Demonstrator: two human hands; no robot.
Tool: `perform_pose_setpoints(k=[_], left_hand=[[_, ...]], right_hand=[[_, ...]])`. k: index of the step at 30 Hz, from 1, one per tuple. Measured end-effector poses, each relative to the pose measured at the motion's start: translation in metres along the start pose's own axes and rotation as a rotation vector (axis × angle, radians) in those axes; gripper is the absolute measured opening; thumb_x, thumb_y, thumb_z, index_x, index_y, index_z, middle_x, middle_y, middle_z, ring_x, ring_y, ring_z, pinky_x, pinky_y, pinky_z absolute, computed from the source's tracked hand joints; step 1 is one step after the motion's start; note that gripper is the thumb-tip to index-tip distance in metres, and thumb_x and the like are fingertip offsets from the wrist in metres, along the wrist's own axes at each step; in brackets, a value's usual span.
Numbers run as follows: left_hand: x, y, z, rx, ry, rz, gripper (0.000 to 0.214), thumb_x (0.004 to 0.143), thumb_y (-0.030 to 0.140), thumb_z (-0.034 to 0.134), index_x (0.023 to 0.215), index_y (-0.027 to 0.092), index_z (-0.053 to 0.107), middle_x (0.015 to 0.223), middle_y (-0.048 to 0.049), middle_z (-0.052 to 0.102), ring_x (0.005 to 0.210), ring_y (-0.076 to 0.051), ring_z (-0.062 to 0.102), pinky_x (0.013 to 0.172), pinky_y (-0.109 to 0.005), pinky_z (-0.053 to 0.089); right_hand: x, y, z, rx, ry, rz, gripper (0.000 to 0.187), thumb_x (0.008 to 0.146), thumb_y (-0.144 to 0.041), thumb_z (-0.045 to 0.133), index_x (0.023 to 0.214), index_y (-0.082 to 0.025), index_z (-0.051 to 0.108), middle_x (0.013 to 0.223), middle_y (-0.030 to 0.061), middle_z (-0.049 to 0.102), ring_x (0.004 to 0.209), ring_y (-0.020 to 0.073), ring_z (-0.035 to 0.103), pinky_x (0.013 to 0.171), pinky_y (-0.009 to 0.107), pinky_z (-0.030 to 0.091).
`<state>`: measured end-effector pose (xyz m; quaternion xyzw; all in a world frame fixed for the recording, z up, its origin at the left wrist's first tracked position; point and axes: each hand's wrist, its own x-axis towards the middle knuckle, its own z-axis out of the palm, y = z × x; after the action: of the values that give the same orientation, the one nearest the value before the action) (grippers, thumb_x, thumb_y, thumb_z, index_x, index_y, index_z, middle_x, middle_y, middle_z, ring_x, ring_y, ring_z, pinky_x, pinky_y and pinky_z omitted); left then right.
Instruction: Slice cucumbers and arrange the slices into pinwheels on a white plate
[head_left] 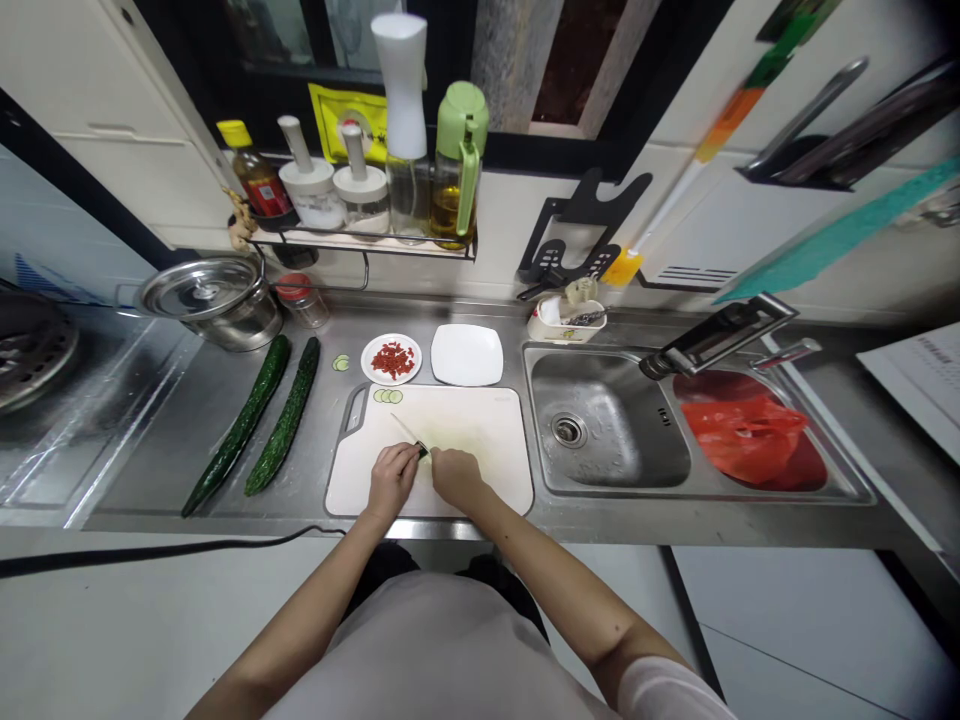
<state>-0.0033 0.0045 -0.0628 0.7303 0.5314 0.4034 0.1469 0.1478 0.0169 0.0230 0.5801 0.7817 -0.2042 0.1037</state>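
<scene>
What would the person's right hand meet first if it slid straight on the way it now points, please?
Probably the thin black-handled knife, just ahead of the right hand over the white plastic cutting board; depth is unclear. The green cucumber slices sit further along.

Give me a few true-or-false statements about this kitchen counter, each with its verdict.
1. Two whole dark green cucumbers lie beside the white plastic cutting board. True.
2. The square white plate is piled with cucumber slices. False: it is bare. The round cucumber slices lie on the board's far corner.
3. The small round white plate holds chopped red pieces. True.
4. The red plastic bag lies in the steel sink basin next to the board. False: it is in the farther basin.
5. The left hand and right hand are over the board, by a thin knife. True.
</scene>
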Motion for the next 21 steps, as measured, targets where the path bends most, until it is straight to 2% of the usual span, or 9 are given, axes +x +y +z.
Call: perform_pose_setpoints(k=[15, 21], left_hand=[[0.000, 0.001, 0.001, 0.013, 0.011, 0.018, 0.022, 0.092, 0.026, 0.049, 0.102, 0.022, 0.068, 0.097, -0.0069, 0.069, 0.091, -0.019, 0.062, 0.084, -0.036, 0.051], [-0.002, -0.001, 0.003, 0.017, 0.025, 0.028, 0.022, 0.092, 0.025, 0.048, 0.101, 0.022, 0.068, 0.097, -0.0070, 0.069, 0.093, -0.019, 0.062, 0.084, -0.036, 0.051]], right_hand=[[0.017, -0.005, -0.002, 0.012, -0.001, -0.021, 0.026, 0.092, -0.018, 0.035, 0.109, -0.016, 0.056, 0.095, 0.0114, 0.069, 0.094, 0.0206, 0.066, 0.077, 0.029, 0.048], [0.013, -0.004, -0.001, 0.014, 0.014, -0.013, 0.027, 0.093, -0.018, 0.034, 0.108, -0.015, 0.056, 0.092, 0.0119, 0.069, 0.093, 0.0211, 0.067, 0.076, 0.029, 0.048]])
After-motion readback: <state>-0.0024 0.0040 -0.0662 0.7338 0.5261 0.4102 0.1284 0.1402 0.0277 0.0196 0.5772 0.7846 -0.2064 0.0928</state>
